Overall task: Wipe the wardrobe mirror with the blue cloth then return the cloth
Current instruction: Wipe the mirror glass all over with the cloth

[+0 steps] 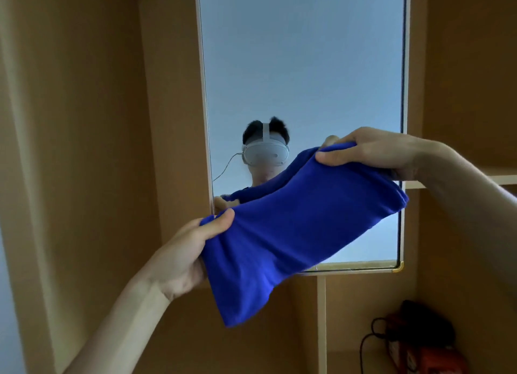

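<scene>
The blue cloth [293,228] hangs stretched between both hands in front of the lower part of the wardrobe mirror [302,60]. My left hand [184,256] grips its lower left end, thumb on top. Higher up, my right hand [375,152] pinches the upper right end near the mirror's right edge. I cannot tell whether the cloth touches the glass. The tall mirror sits in a pale frame on the wooden wardrobe and reflects a person wearing a headset and the cloth.
Brown wardrobe panels [84,122] surround the mirror. A shelf edge [498,179] runs to the right behind my right arm. Below it, a compartment holds a red and black object with a black cable [419,343].
</scene>
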Demonstrator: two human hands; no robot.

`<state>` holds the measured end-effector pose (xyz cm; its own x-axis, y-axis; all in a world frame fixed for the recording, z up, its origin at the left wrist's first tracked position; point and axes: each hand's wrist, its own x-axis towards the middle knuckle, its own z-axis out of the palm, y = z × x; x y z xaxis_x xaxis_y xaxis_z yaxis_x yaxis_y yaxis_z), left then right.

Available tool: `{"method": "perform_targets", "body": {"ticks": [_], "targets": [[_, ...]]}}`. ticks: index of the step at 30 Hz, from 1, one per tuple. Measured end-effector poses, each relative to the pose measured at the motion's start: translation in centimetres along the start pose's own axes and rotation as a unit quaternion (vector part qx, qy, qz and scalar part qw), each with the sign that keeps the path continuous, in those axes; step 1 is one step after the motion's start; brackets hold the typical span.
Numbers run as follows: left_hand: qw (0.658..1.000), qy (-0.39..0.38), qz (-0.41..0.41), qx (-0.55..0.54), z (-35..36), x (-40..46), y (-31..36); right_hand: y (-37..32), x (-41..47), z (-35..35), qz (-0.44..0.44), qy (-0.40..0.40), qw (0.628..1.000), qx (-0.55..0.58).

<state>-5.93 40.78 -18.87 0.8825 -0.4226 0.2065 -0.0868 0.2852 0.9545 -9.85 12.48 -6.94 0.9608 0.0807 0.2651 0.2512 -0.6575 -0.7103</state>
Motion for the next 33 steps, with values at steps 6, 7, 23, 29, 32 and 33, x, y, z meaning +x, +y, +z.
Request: {"method": "perform_targets", "body": {"ticks": [6, 7, 23, 29, 32, 33], "targets": [[0.989, -0.028, 0.003, -0.144, 1.8, 1.3, 1.2, -2.3, -1.4, 7.2, -0.077, 0.017, 0.990, 0.116], [0.987, -0.051, 0.009, -0.149, 2.0, 1.3, 1.4, -2.4, -1.6, 8.2, -0.103, -0.014, 0.987, 0.122], [0.982, 0.010, 0.135, -0.133, 3.5, -0.2, 1.5, 5.6, -1.2, 12.0, -0.121, 0.017, 0.924, 0.363], [0.956, 0.087, 0.255, 0.119, 4.8, 1.6, 0.9, 6.1, -2.1, 12.3, -0.118, -0.027, 0.884, 0.452], [0.937, 0.093, 0.286, 0.175, 4.0, 2.4, 1.4, 6.1, -3.5, 11.2, -0.076, -0.019, 0.806, 0.587], [0.924, 0.113, 0.313, 0.189, 3.4, 2.8, 1.6, 6.3, -4.0, 10.7, -0.094, -0.020, 0.787, 0.609]]}}
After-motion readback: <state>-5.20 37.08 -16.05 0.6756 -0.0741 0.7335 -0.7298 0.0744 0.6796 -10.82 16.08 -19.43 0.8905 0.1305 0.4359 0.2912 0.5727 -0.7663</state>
